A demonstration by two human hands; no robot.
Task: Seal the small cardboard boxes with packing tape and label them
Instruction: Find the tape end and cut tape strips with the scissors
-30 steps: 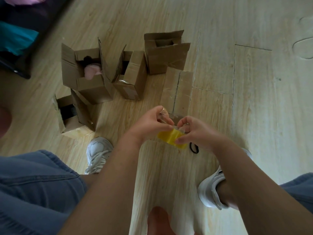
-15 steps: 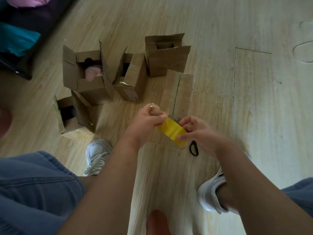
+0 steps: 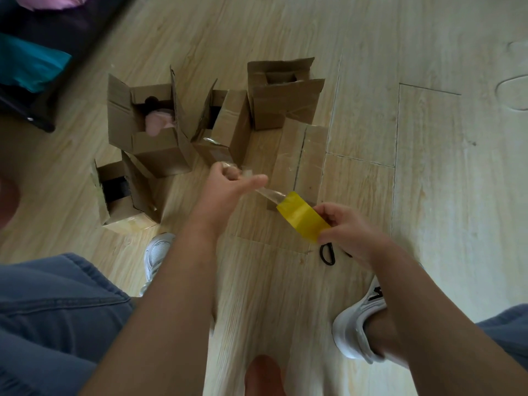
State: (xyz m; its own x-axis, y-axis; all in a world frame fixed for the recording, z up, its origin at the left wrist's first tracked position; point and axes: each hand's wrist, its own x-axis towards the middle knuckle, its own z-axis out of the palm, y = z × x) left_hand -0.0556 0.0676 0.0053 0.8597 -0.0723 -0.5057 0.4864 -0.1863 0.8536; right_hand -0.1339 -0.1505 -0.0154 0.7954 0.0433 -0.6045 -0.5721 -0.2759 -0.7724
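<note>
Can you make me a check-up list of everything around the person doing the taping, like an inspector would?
Surface: pale wooden floor.
Job's things: yellow tape roll; clear tape strip pulled out from it; five cardboard boxes, four with flaps open, one of them the pink-filled box; one closed box nearest the roll. No labels seen.
Clutter: black loop on the floor, partly hidden by the right hand.
Hands: left hand pinches the tape strip's end; right hand grips the tape roll.
Cables: nothing seen.
Surroundings: dark furniture top left, with teal and pink cloth; white shoes; blue jeans.
</note>
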